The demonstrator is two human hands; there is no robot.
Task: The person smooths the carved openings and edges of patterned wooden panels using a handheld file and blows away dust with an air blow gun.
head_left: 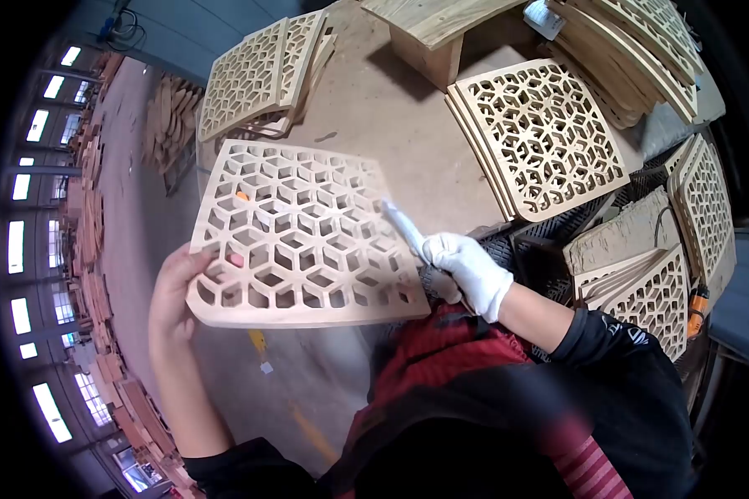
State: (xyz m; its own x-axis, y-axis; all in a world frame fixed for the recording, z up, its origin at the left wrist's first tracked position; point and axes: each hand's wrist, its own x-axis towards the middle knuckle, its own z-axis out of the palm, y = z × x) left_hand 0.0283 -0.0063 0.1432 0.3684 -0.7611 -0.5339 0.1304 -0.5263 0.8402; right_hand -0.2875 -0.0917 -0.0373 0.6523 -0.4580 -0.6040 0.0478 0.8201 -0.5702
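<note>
A pale wooden lattice panel (308,317) with hexagon-patterned cut-outs is tilted in front of me. My bare left hand (173,287) grips its lower left edge, thumb on the face and the other fingers mostly hidden behind. In a white glove, my right hand (473,270) is closed around a slim pale-blue stick-like tool (404,226), whose exact kind I cannot make out. The tool's far end is at the panel's right side; motion blur hides whether it touches the wood. A small orange spot and a reddish spot show through openings on the left.
Behind the panel lies a brown worktop (366,108). Similar panels are stacked at its far left (245,79) and right (549,137). A wooden box-like stand (429,58) is at the back. More panels (641,303) and an orange-and-black tool (697,312) are to my right.
</note>
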